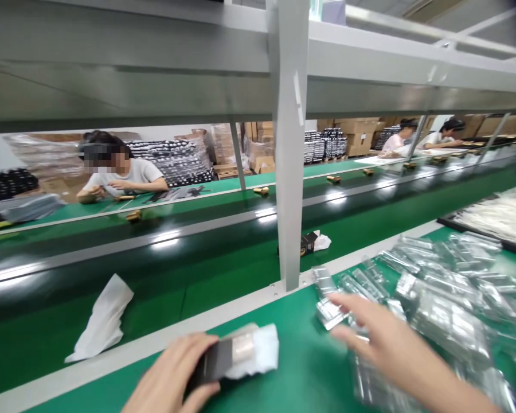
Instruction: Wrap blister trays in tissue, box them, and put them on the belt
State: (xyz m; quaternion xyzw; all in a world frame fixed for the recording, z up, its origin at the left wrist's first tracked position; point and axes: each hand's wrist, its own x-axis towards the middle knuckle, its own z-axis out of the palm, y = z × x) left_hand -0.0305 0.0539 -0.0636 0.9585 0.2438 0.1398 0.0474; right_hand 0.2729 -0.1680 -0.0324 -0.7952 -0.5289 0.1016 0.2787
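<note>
My left hand (183, 367) is closed around a small black box (215, 361) lying low over the green worktop. Crumpled white wrapping paper (264, 347) sticks out of the box's end that points right. My right hand (374, 332) reaches over a pile of clear plastic trays (449, 318), slightly blurred. Its thumb and forefinger are apart, with one clear plastic tray (329, 312) at their tips. Whether the fingers press on that tray is hard to see.
A grey upright post (290, 172) stands ahead, under a low shelf beam (133, 86). Beyond the rail runs a green conveyor (232, 269) bearing a white paper sheet (101, 321) and another black box (308, 244). Across it, several people sit working; brass-coloured parts (261, 190) line the far belt.
</note>
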